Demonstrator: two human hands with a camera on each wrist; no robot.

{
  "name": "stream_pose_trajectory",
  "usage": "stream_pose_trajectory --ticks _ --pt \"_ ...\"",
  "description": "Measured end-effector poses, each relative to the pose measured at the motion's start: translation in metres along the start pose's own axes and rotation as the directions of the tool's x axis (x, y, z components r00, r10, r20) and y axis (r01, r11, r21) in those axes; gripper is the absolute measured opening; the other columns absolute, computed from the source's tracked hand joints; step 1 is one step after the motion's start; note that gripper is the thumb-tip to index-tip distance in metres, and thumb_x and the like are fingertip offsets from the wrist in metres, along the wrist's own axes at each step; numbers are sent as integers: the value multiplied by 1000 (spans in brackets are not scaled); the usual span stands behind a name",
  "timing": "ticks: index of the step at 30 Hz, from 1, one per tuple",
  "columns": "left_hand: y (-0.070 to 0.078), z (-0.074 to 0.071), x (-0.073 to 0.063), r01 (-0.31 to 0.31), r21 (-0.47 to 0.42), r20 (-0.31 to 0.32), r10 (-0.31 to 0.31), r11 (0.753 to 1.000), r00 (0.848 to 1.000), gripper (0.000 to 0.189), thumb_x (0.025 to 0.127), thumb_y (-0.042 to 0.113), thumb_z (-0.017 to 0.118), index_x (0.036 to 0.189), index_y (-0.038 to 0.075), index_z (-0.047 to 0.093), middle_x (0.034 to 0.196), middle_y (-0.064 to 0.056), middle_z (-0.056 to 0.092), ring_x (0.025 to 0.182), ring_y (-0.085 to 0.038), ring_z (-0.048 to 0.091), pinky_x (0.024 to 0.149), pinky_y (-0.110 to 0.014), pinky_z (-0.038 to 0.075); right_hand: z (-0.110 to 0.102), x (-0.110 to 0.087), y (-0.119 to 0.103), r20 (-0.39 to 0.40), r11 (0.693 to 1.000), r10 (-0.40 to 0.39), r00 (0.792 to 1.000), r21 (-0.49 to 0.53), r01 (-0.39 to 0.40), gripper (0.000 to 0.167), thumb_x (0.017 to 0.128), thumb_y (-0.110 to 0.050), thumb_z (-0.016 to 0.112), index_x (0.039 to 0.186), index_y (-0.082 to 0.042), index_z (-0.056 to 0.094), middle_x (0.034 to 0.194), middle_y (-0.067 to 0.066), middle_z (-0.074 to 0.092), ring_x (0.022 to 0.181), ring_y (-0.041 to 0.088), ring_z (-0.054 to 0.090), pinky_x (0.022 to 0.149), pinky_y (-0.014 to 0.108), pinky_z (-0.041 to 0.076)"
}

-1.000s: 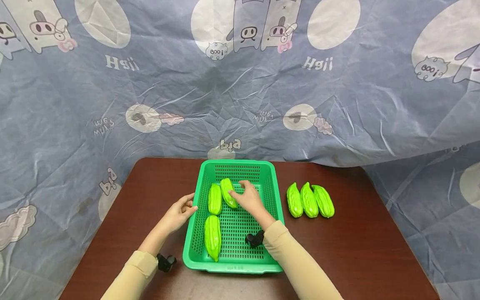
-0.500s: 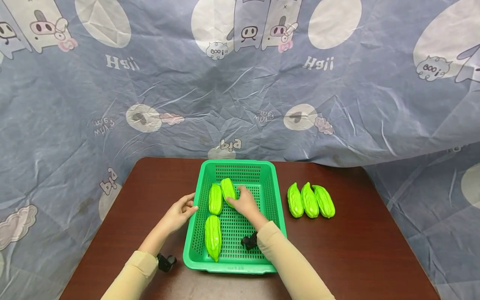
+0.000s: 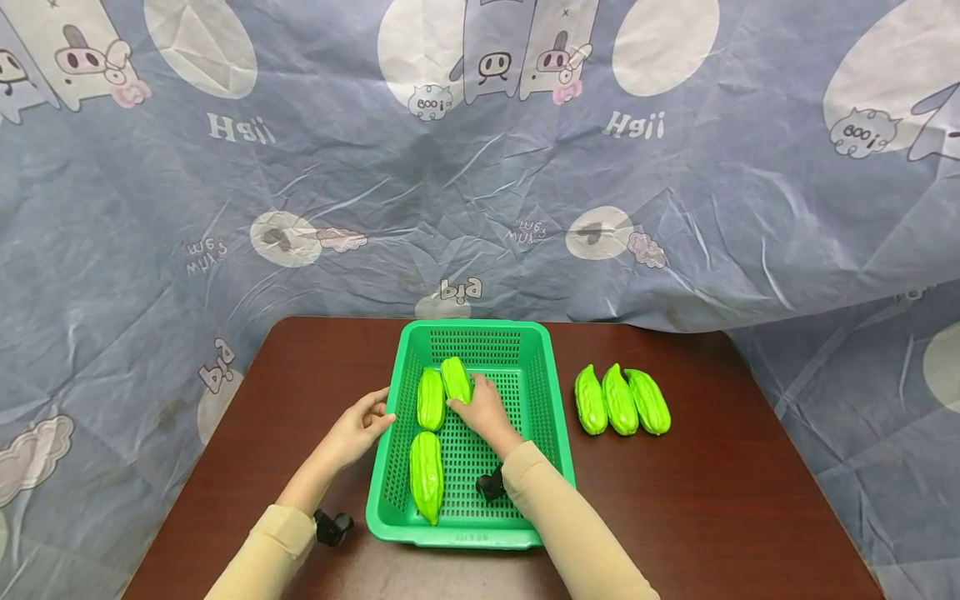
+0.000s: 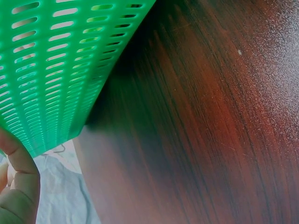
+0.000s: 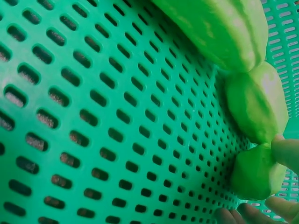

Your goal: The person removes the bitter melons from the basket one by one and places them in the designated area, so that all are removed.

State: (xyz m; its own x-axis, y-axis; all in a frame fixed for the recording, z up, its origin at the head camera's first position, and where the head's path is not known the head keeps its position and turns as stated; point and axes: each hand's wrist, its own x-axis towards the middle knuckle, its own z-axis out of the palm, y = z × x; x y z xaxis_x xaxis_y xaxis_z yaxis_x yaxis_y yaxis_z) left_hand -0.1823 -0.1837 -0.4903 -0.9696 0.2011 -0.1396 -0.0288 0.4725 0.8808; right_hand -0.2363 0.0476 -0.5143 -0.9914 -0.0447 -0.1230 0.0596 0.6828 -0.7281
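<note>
With the right hand (image 3: 485, 412), gripping a green gourd (image 3: 455, 377) between thumb and fingers, inside the basket (image 3: 457, 536), toward the far edge of the bench (image 3: 727, 492). With bent fingers of the left hand (image 3: 356, 427), touching the basket's left rim; cannot tell whether gripping it. Just left of the held gourd, a second gourd (image 3: 431, 400); toward the near edge, a third gourd (image 3: 427, 477). Outside the basket, toward the bench's far right corner, three more gourds (image 3: 619, 402) side by side.
</note>
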Motion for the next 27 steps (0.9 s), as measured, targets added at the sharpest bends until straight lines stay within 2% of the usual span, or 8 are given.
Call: stream_pose_trajectory --ticks 4,8,13,16,23,27 --pt "0 1 0 -5 3 -8 5 1000 1000 58 101 13 57 153 4 33 113 -13 50 87 -17 54 67 -27 44 1 0 0 -17 1000 5 1000 -12 -5 66 91 -27 73 143 0 43 136 27 49 121 41 53 96 53 48" --pt "1 1 0 -7 4 -12 7 1000 1000 57 101 13 57 153 4 33 114 -14 50 86 -17 55 65 -27 44 2 1 0 -24 1000 2 1000 -7 -3 62 91 -23 72 141 1 45 128 25 55 110 37 59 88 49 51" --pt "1 1 -1 -3 5 -8 3 1000 1000 57 101 14 56 153 4 33 115 -14 50 92 -18 56 68 -28 46 -2 0 1 -14 1000 -10 1000 6 10 56 91 -20 71 138 2 49 123 23 60 102 34 62 82 46 52" --pt "2 0 -1 -4 13 -7 5 1000 1000 57 102 14 56 153 4 32 117 -15 50 93 -17 56 70 -29 46 -10 -1 -1 3 1000 -11 1000 22 11 56 92 -21 71 139 2 50 121 22 62 101 33 63 81 45 53" --pt "2 -1 -1 -1 16 3 1 1000 1000 58 102 14 55 154 5 31 119 -17 49 80 -16 52 68 -30 45 -35 -5 -9 9 994 -10 1000 105 9 57 91 -22 70 140 -1 49 122 21 63 98 30 66 73 37 55" --pt "3 -1 -2 -3 22 8 2 1000 1000 59 102 15 56 154 4 30 120 -18 49 85 -17 54 70 -31 45 -56 -13 -16 0 984 -17 1000 178 17 58 90 -21 68 141 -2 48 126 21 62 105 32 66 74 36 56"
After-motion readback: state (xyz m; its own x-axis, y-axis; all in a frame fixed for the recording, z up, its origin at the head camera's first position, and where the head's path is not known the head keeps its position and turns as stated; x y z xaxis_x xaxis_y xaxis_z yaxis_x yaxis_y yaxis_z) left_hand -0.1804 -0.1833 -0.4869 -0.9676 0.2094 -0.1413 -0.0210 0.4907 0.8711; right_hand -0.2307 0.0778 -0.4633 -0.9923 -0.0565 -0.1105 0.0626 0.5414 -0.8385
